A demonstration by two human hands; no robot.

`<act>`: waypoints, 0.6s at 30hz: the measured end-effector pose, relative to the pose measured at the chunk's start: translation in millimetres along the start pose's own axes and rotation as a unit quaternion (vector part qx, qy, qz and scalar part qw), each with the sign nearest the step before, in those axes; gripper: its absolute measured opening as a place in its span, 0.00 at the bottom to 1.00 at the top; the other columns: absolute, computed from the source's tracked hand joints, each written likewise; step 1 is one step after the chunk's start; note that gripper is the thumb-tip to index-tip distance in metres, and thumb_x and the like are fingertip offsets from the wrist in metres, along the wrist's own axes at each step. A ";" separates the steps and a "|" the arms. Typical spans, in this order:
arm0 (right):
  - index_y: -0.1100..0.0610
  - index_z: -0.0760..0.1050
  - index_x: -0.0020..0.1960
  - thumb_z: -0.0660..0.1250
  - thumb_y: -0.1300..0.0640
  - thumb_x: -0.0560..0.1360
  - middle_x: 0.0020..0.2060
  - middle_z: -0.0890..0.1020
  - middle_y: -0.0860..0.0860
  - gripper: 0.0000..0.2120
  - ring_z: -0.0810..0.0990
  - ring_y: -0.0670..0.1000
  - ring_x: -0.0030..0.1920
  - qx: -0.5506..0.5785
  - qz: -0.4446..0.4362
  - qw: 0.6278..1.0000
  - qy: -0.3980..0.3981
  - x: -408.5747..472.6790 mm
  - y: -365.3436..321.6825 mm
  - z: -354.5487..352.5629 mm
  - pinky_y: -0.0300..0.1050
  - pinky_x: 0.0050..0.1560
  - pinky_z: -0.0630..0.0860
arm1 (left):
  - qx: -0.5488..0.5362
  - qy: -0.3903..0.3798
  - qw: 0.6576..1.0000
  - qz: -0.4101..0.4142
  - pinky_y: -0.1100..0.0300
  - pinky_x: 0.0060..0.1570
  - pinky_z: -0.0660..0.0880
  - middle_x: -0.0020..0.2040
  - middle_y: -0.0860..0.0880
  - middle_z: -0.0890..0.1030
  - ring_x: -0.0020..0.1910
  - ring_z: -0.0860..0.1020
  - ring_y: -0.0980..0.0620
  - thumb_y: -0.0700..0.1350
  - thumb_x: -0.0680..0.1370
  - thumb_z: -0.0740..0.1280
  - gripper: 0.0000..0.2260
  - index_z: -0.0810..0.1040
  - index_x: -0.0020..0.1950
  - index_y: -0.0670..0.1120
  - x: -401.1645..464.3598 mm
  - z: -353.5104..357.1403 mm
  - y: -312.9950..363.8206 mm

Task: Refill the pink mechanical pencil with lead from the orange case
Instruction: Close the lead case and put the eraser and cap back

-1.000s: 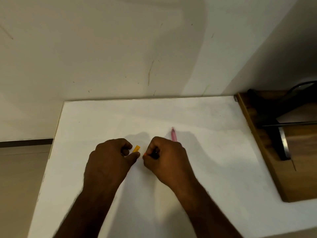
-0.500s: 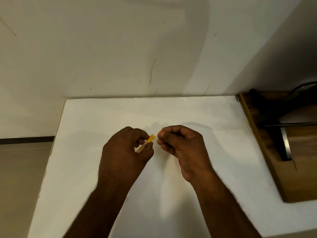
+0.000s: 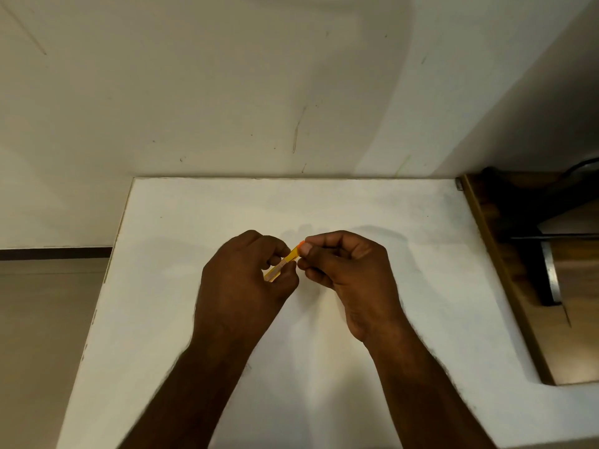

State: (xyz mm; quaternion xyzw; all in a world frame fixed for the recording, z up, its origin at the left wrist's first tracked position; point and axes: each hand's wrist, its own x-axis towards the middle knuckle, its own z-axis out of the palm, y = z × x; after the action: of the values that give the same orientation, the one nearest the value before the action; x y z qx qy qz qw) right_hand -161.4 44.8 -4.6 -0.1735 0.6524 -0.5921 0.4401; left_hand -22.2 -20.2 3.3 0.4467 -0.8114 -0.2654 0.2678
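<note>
Hands rejoined: left hand [image 3: 241,283], right hand [image 3: 345,273] pinch one orange case [image 3: 285,262].

A flat white table [image 3: 372,202] is seen with a matt, smooth top that gives back no glare. The slim orange case [image 3: 281,264] appears to be translucent plastic with a slight sheen, capped by a more opaque orange end. The pale wall [image 3: 227,92] is finished in matt paint, marked by scuffs and thin scratches. At the right, a brown wooden board [image 3: 505,286] with visible grain is shown, and on it a brushed grey metal piece [image 3: 551,273] with a dull shine.
</note>
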 end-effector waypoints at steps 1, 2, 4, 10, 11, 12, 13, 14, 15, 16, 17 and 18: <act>0.59 0.86 0.48 0.75 0.64 0.74 0.41 0.89 0.57 0.04 0.89 0.56 0.43 -0.009 -0.004 1.000 0.001 0.2 0.6 -0.3 0.44 0.44 0.84 | 0.002 -0.001 1.000 0.000 0.52 0.37 0.77 0.37 0.53 0.80 0.37 0.78 0.51 0.44 0.68 0.75 0.04 0.83 0.42 0.49 0.0 -0.2 -0.4; 0.59 0.86 0.49 0.75 0.63 0.74 0.40 0.89 0.57 0.04 0.89 0.56 0.43 -0.017 -0.007 1.000 0.000 1.6 1.5 -2.6 0.45 0.44 0.84 | 0.005 0.000 1.000 0.002 0.53 0.36 0.77 0.37 0.53 0.80 0.37 0.78 0.51 0.44 0.68 0.75 0.04 0.83 0.42 0.49 0.3 2.1 0.2; 0.59 0.86 0.48 0.76 0.63 0.74 0.40 0.89 0.56 0.04 0.89 0.56 0.42 -0.036 -0.015 0.999 -0.002 4.0 2.8 -6.9 0.46 0.45 0.84 | 0.007 0.001 1.000 0.005 0.53 0.36 0.76 0.37 0.53 0.80 0.37 0.78 0.51 0.44 0.68 0.75 0.04 0.83 0.41 0.49 0.8 5.9 1.2; 0.54 0.86 0.45 0.76 0.60 0.74 0.36 0.88 0.52 0.03 0.88 0.52 0.41 -0.136 -0.046 0.990 -0.004 6.2 2.3 -10.9 0.53 0.50 0.86 | 0.028 -0.015 0.999 0.011 0.57 0.36 0.73 0.37 0.54 0.80 0.38 0.78 0.52 0.45 0.68 0.75 0.05 0.84 0.42 0.50 0.6 5.7 -2.1; 0.53 0.86 0.45 0.76 0.60 0.74 0.36 0.88 0.51 0.03 0.88 0.52 0.40 -0.153 -0.049 0.987 -0.008 6.7 2.5 -11.1 0.53 0.50 0.86 | 0.035 -0.019 0.999 0.013 0.58 0.36 0.73 0.37 0.54 0.80 0.38 0.78 0.52 0.45 0.68 0.74 0.04 0.84 0.42 0.50 0.8 6.0 -2.9; 0.53 0.86 0.44 0.75 0.61 0.74 0.36 0.88 0.51 0.03 0.88 0.52 0.40 -0.165 -0.050 0.985 -0.012 7.6 2.6 -10.9 0.54 0.51 0.85 | 0.040 -0.023 0.999 0.014 0.58 0.36 0.72 0.37 0.54 0.80 0.38 0.78 0.52 0.45 0.68 0.74 0.04 0.84 0.42 0.51 1.1 6.2 -3.7; 0.53 0.86 0.44 0.75 0.61 0.74 0.36 0.88 0.51 0.04 0.88 0.51 0.40 -0.173 -0.050 0.983 -0.015 7.8 2.6 -10.7 0.54 0.51 0.85 | 0.042 -0.026 0.999 0.013 0.58 0.36 0.72 0.37 0.54 0.80 0.38 0.78 0.53 0.46 0.68 0.73 0.04 0.83 0.42 0.51 1.4 6.7 -4.0; 0.53 0.86 0.45 0.75 0.61 0.75 0.36 0.88 0.51 0.04 0.88 0.51 0.40 -0.180 -0.050 0.982 -0.016 8.4 2.4 -10.8 0.54 0.51 0.85 | 0.041 -0.028 0.999 0.009 0.58 0.36 0.72 0.37 0.54 0.80 0.37 0.77 0.53 0.47 0.67 0.72 0.04 0.83 0.41 0.52 1.3 7.2 -4.2; 0.53 0.86 0.45 0.75 0.61 0.75 0.36 0.88 0.50 0.04 0.88 0.51 0.40 -0.187 -0.052 0.981 -0.016 9.6 3.1 -11.9 0.54 0.51 0.85 | 0.037 -0.031 0.999 0.003 0.58 0.35 0.72 0.36 0.54 0.80 0.37 0.77 0.53 0.47 0.67 0.72 0.04 0.83 0.41 0.52 1.7 8.9 -4.4; 0.54 0.86 0.46 0.75 0.61 0.75 0.37 0.88 0.50 0.04 0.88 0.50 0.40 -0.197 -0.055 0.979 -0.017 10.6 4.1 -12.9 0.53 0.51 0.85 | 0.035 -0.035 0.999 -0.005 0.58 0.34 0.72 0.36 0.54 0.79 0.36 0.77 0.54 0.48 0.67 0.72 0.04 0.83 0.40 0.53 1.9 10.7 -4.6; 0.54 0.87 0.47 0.74 0.61 0.76 0.38 0.88 0.49 0.04 0.88 0.49 0.41 -0.212 -0.059 0.975 -0.018 10.6 4.7 -12.9 0.52 0.51 0.86 | 0.036 -0.040 0.998 -0.017 0.60 0.33 0.71 0.35 0.55 0.79 0.35 0.77 0.54 0.49 0.67 0.72 0.03 0.82 0.40 0.54 1.4 11.4 -5.0; 0.53 0.87 0.48 0.73 0.61 0.76 0.39 0.88 0.49 0.05 0.88 0.49 0.40 -0.227 -0.063 0.972 -0.019 10.5 5.5 -12.1 0.51 0.50 0.86 | 0.040 -0.048 0.998 -0.032 0.62 0.32 0.69 0.35 0.55 0.79 0.34 0.77 0.56 0.49 0.67 0.73 0.03 0.82 0.40 0.54 0.9 12.6 -5.4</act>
State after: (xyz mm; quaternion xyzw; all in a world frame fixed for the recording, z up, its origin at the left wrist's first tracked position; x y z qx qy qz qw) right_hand -175.0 45.8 -14.6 -0.3207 0.7492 -0.4512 0.3636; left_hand -27.9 -21.1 -9.2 0.4697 -0.8186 -0.2619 0.2018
